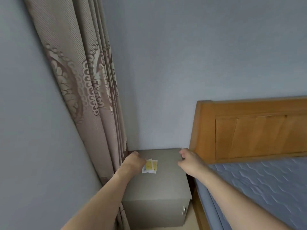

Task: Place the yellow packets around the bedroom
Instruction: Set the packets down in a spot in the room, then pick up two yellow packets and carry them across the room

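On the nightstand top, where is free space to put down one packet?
The nightstand top is bare in front of the packets, toward its front edge, and at the back by the wall. The left side, by the left hand and curtain, is crowded.

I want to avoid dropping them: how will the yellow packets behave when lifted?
The yellow packets look thin and flat, so probably light and somewhat floppy. They are fanned in the left hand, so they may slide apart.

Blue-grey walls (182,55), patterned taupe curtain (86,90), grey bedside cabinet (159,205), wooden headboard (252,130), possibly bare quilted mattress (265,185)
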